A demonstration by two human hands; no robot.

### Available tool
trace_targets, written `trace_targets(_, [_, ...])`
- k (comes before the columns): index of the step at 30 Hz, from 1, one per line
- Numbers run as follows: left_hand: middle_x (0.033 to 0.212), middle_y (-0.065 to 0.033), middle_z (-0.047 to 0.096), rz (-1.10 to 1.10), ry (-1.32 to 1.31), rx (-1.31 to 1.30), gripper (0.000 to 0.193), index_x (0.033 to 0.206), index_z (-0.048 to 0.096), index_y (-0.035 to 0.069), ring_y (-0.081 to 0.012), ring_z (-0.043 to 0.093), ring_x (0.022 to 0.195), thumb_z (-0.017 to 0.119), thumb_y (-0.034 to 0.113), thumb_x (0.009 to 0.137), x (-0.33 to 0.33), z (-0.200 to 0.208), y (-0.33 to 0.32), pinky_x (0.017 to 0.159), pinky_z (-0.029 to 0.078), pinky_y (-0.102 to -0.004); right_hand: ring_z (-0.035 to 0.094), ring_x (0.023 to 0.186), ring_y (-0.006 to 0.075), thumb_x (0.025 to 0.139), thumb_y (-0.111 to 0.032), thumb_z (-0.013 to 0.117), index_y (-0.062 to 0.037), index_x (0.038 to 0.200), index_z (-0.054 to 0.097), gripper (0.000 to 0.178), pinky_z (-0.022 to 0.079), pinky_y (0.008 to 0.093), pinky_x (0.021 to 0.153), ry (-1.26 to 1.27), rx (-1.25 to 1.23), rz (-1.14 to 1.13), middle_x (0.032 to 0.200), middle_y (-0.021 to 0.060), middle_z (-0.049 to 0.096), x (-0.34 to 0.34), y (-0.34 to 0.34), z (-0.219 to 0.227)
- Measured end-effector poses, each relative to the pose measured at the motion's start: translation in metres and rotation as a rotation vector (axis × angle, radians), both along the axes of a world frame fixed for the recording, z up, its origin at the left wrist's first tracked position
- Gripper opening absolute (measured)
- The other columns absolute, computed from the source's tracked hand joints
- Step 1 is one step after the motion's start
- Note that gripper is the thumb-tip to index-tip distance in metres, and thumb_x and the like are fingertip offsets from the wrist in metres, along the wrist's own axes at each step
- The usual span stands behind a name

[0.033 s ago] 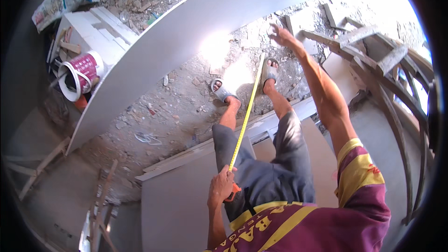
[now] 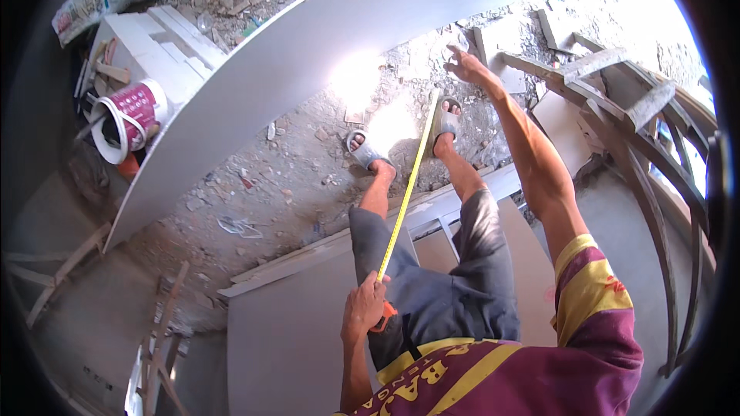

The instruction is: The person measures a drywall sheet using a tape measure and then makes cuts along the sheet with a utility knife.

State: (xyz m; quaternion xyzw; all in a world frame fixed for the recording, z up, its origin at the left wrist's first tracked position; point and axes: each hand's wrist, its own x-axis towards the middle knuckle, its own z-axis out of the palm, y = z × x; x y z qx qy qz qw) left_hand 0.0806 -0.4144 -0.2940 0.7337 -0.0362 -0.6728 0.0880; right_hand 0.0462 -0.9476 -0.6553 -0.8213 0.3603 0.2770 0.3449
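Note:
My left hand (image 2: 361, 311) is closed around a tape measure (image 2: 385, 317) with an orange case, close to my waist. Its yellow blade (image 2: 408, 194) is drawn out and runs away from me between my legs, the far end beside my right sandal (image 2: 447, 119). My right arm reaches forward, and my right hand (image 2: 468, 68) hangs in the air with its fingers apart, holding nothing. Beyond my feet, a long pale board (image 2: 270, 96) stands on edge across the rubble floor, curved by the lens.
Wooden trestles (image 2: 640, 135) crowd the right side. At the left, a maroon and white bucket (image 2: 129, 122) lies tipped beside stacked white pieces (image 2: 158, 46) and a sack (image 2: 108, 0). Another pale board (image 2: 293, 331) lies under me. Broken rubble (image 2: 254, 177) covers the floor.
My right hand has dropped slightly toward me, its fingers still apart. The view has shifted a little; my left hand keeps the tape measure in the same place.

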Motion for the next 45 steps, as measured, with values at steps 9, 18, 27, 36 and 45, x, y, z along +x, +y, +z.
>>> trace_targets(9, [0.102,-0.0307,0.074,-0.155,-0.004,-0.086,0.038,0.120,0.061,0.006,-0.0548,0.067,0.105,0.044,0.039,0.114,0.012,-0.133,-0.099,0.091,0.050,-0.0648,0.052,0.149,0.0426,0.105,-0.042,0.072,-0.0049,0.173,0.018,0.095,0.048,0.0494,0.120,-0.089,0.088,-0.263,0.164,0.0326,0.046,-0.011,-0.020,-0.078])
trace_targets(18, [0.108,-0.0288,0.075,-0.265,-0.027,-0.213,0.035,0.123,0.065,0.007,-0.0525,0.069,0.106,0.047,0.036,0.112,0.048,-0.246,-0.165,0.092,0.052,-0.0636,0.053,0.144,0.0444,0.109,-0.046,0.061,0.0068,0.169,0.010,0.095,0.052,0.0503,0.118,-0.743,-0.068,-1.449,0.167,0.0338,0.032,0.068,-0.139,-0.041])
trace_targets(27, [0.105,-0.0237,0.077,-0.321,0.016,-0.226,0.031,0.119,0.069,0.007,-0.0499,0.071,0.102,0.053,0.032,0.109,0.105,-0.281,-0.204,0.090,0.053,-0.0601,0.045,0.153,0.0414,0.108,-0.018,0.066,-0.0043,0.156,0.054,0.052,0.035,0.0532,0.126,-1.425,-1.102,-0.175,0.161,0.0245,0.052,0.180,-0.097,0.081])
trace_targets(36, [0.090,-0.0203,0.075,-0.349,-0.263,-0.227,0.031,0.126,0.070,0.013,-0.0475,0.071,0.090,0.054,0.034,0.110,0.145,-0.324,-0.201,0.087,0.055,-0.0558,0.057,0.146,0.0271,0.095,-0.024,0.082,-0.0197,0.145,0.070,0.052,0.032,0.0513,0.131,-1.335,-0.834,0.276,0.145,0.0041,0.070,0.224,-0.033,0.064])
trace_targets(45, [0.103,-0.0128,0.075,-0.314,-0.667,-0.274,0.033,0.122,0.071,0.012,-0.0362,0.071,0.102,0.050,0.036,0.114,0.104,-0.382,-0.165,0.095,0.055,-0.0468,0.060,0.130,0.0332,0.092,-0.020,0.079,-0.0077,0.126,0.071,0.037,0.031,0.0499,0.129,-1.472,-0.793,0.109,0.125,0.0089,0.071,0.228,-0.004,0.033])
